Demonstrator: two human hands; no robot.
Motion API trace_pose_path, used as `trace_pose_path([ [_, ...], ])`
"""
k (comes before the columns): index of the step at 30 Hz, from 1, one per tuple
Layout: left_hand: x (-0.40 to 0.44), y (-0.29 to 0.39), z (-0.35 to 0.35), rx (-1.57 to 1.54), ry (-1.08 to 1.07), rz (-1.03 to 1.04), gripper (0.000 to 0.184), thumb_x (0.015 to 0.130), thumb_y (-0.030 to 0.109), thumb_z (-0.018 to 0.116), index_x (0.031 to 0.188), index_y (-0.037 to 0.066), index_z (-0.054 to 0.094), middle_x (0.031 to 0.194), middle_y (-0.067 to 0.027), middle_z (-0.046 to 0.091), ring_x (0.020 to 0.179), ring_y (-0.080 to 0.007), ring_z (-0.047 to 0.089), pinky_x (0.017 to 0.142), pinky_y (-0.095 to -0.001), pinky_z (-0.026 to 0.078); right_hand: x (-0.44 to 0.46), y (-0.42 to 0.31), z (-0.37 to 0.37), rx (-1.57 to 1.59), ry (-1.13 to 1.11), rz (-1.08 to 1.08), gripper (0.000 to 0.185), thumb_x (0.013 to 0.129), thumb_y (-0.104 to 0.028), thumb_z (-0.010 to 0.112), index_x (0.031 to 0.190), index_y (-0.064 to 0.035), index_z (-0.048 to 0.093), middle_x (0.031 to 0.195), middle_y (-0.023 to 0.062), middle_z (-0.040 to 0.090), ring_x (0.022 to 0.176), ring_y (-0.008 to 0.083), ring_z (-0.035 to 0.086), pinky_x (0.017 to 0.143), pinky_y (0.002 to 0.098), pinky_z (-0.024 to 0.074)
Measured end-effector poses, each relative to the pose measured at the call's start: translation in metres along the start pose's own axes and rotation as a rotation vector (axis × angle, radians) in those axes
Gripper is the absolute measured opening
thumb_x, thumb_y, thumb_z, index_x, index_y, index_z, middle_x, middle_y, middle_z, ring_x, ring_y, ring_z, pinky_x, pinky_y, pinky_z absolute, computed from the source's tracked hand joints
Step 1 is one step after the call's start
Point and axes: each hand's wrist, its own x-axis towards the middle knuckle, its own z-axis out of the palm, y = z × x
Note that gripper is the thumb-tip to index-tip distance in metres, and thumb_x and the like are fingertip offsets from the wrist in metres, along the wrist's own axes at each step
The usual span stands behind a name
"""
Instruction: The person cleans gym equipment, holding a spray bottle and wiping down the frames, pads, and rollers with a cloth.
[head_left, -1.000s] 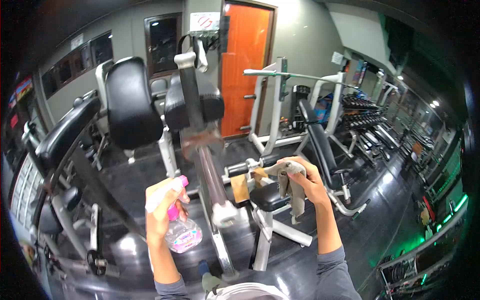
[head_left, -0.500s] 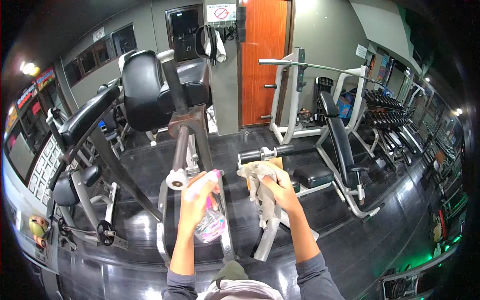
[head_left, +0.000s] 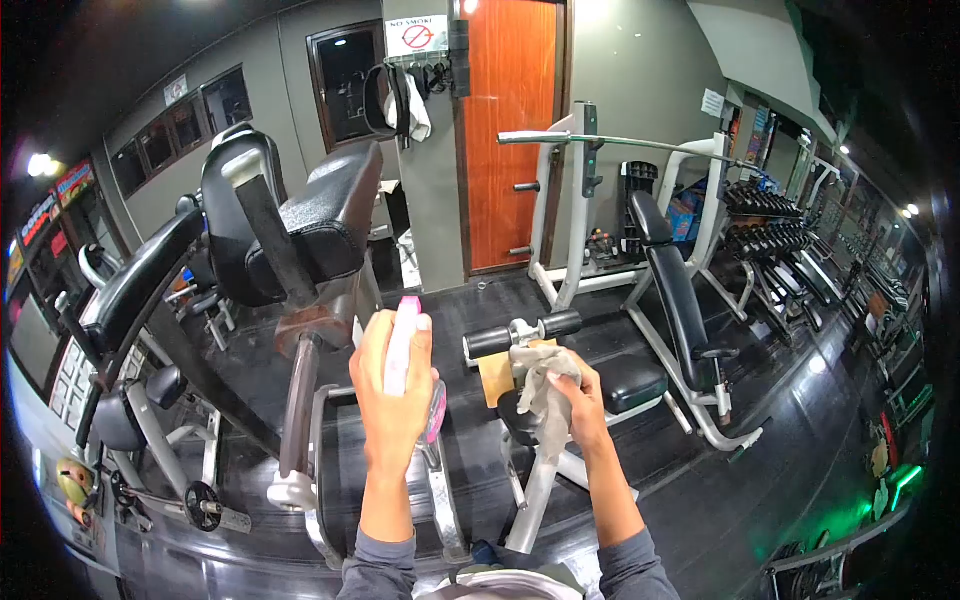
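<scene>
My left hand (head_left: 392, 405) is wrapped round a spray bottle (head_left: 399, 350) with a white and pink spray head; its clear body is mostly hidden behind the hand. A crumpled grey cloth (head_left: 543, 388) is gripped in my right hand (head_left: 588, 405), its loose end hanging down. The cloth is in front of a bench with black foam rollers (head_left: 488, 342) and a black seat pad (head_left: 630, 377); whether it touches the frame I cannot tell. Left of my left hand stands a machine with black pads (head_left: 320, 225) and a bare metal bar (head_left: 300, 410).
A barbell (head_left: 620, 139) lies across a white rack behind an inclined bench (head_left: 680, 285). Racks of dumbbells (head_left: 765, 240) line the right side. An orange wooden door (head_left: 512, 150) is at the back. Small weight plates (head_left: 203, 507) sit on a bar at lower left.
My left hand has risen and turned, so the spray head now points away from me. My right hand has moved slightly down and right with the cloth. The view has shifted.
</scene>
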Motion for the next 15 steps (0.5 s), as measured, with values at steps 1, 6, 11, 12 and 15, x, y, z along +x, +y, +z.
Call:
trace_pose_path([
  [1, 0.007, 0.0, 0.001, 0.012, 0.005, -0.002, 0.024, 0.097, 0.016, 0.062, 0.081, 0.001, 0.053, 0.07, -0.0044, 0.05, 0.055, -0.012, 0.051, 0.05, -0.027, 0.044, 0.007, 0.002, 0.002, 0.01, -0.007, 0.005, 0.038, 0.089, -0.017, 0.06, 0.121, 0.0022, 0.062, 0.11, 0.0091, 0.067, 0.098, 0.0148, 0.064, 0.087, 0.0296, 0.05],
  [6, 0.036, 0.01, 0.0, 0.384, 0.139, 0.171, 0.025, 0.094, 0.012, 0.064, 0.079, -0.001, 0.049, 0.069, -0.0133, 0.046, 0.058, -0.0288, 0.044, 0.057, -0.037, 0.039, 0.058, 0.005, 0.029, 0.206, -0.081, -0.031, 0.034, 0.089, -0.015, 0.059, 0.119, 0.0017, 0.061, 0.105, 0.0102, 0.069, 0.091, 0.0158, 0.066, 0.084, 0.0297, 0.0526],
  [11, 0.052, 0.012, -0.005, 0.577, 0.257, 0.229, 0.031, 0.093, 0.013, 0.066, 0.074, 0.001, 0.045, 0.063, -0.0133, 0.042, 0.053, -0.0319, 0.041, 0.052, -0.0376, 0.037, 0.107, 0.012, 0.059, 0.259, -0.262, -0.063, 0.035, 0.088, -0.016, 0.061, 0.118, 0.001, 0.061, 0.106, 0.0112, 0.068, 0.088, 0.0143, 0.063, 0.081, 0.0292, 0.0503],
  [12, 0.057, 0.007, -0.005, 0.607, 0.302, 0.244, 0.029, 0.092, 0.011, 0.065, 0.073, 0.001, 0.046, 0.062, -0.0129, 0.042, 0.052, -0.0323, 0.039, 0.051, -0.0368, 0.036, 0.114, 0.015, 0.064, 0.351, -0.299, -0.014, 0.033, 0.088, -0.012, 0.061, 0.119, 0.0012, 0.064, 0.107, 0.0047, 0.068, 0.099, 0.012, 0.06, 0.091, 0.0262, 0.0442],
  [15, 0.061, 0.006, -0.001, 0.568, 0.386, 0.186, 0.029, 0.091, 0.011, 0.065, 0.071, 0.0, 0.046, 0.061, -0.0126, 0.043, 0.052, -0.032, 0.038, 0.051, -0.0363, 0.035, 0.135, 0.014, 0.077, 0.35, -0.384, -0.061, 0.032, 0.088, -0.012, 0.061, 0.118, 0.0011, 0.064, 0.104, 0.0032, 0.067, 0.098, 0.011, 0.059, 0.09, 0.0252, 0.0436],
])
